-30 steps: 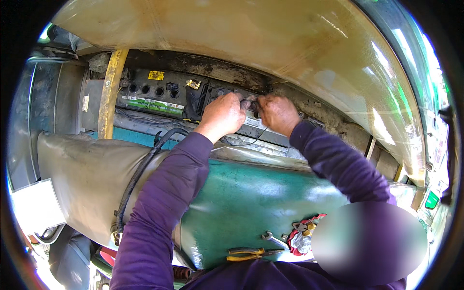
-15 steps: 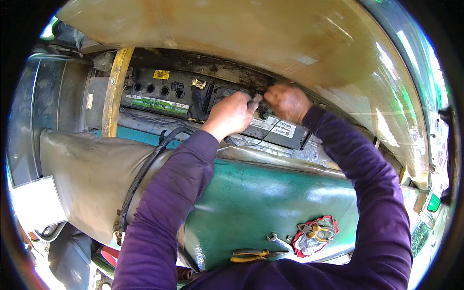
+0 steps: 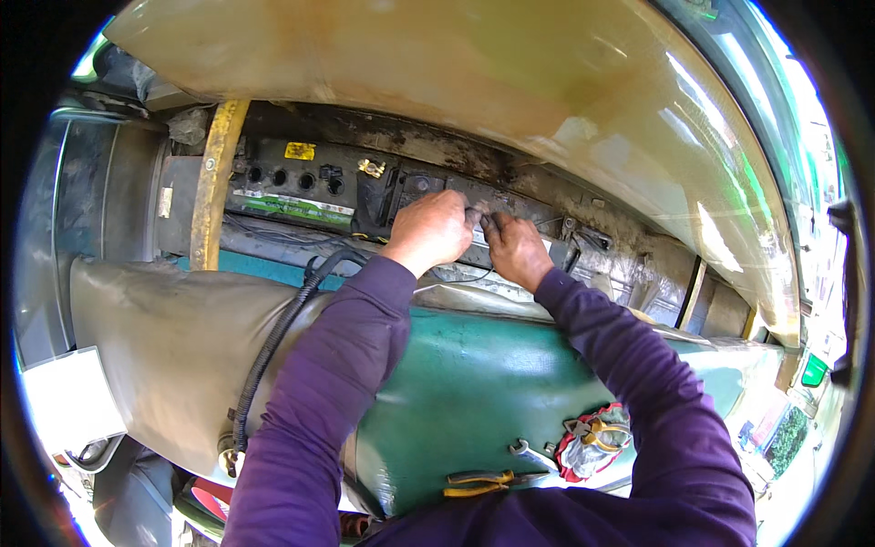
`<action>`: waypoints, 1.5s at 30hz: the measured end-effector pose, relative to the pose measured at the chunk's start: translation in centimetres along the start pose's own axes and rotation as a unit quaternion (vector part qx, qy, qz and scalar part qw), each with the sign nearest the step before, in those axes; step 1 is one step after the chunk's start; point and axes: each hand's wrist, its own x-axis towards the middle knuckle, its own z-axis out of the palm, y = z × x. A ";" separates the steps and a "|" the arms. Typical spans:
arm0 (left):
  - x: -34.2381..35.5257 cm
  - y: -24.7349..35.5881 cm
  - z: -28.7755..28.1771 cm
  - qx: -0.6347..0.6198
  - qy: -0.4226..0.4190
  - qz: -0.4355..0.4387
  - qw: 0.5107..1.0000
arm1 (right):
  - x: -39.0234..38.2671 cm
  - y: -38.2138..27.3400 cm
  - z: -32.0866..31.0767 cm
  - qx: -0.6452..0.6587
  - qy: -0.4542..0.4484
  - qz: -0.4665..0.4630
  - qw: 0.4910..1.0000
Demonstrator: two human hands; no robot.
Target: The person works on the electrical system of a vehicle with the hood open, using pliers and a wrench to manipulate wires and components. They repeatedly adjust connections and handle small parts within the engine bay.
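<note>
Two dark vehicle batteries lie end to end in a narrow compartment. The left battery [image 3: 296, 182] has open round filler holes, a green label strip and a brass terminal clamp [image 3: 372, 168] near its right end. Over the right battery [image 3: 510, 202], my left hand [image 3: 427, 230] and my right hand [image 3: 518, 252] meet fingertip to fingertip. Both hands are closed in a pinch; whatever lies between the fingers is too small and hidden to name. A thin dark wire [image 3: 465, 276] runs below my hands.
A raised tan panel [image 3: 383, 55] overhangs the compartment beside a yellow strut [image 3: 217, 182]. On the green cushion [image 3: 456, 392] are pliers [image 3: 478, 481], a wrench [image 3: 531, 454] and a red-edged cloth [image 3: 583, 447] with a yellow-handled tool on it. A corrugated black hose [image 3: 273, 356] crosses at left.
My right hand has come left and nearer to me, from the far edge of the right battery to my left fingertips. More of that battery's right end shows. The view has shifted slightly.
</note>
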 end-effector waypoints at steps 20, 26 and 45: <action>0.1 0.0 0.2 -0.058 -0.004 0.100 0.993 | 1.9 3.1 -1.8 0.717 -0.242 0.296 0.582; 0.5 0.2 -0.1 -0.149 -0.005 0.096 0.984 | 1.7 1.3 -0.6 0.811 -0.081 0.180 0.551; -0.1 1.2 0.2 -0.168 0.072 0.124 0.975 | 0.7 -1.3 -3.7 0.583 0.122 0.155 0.788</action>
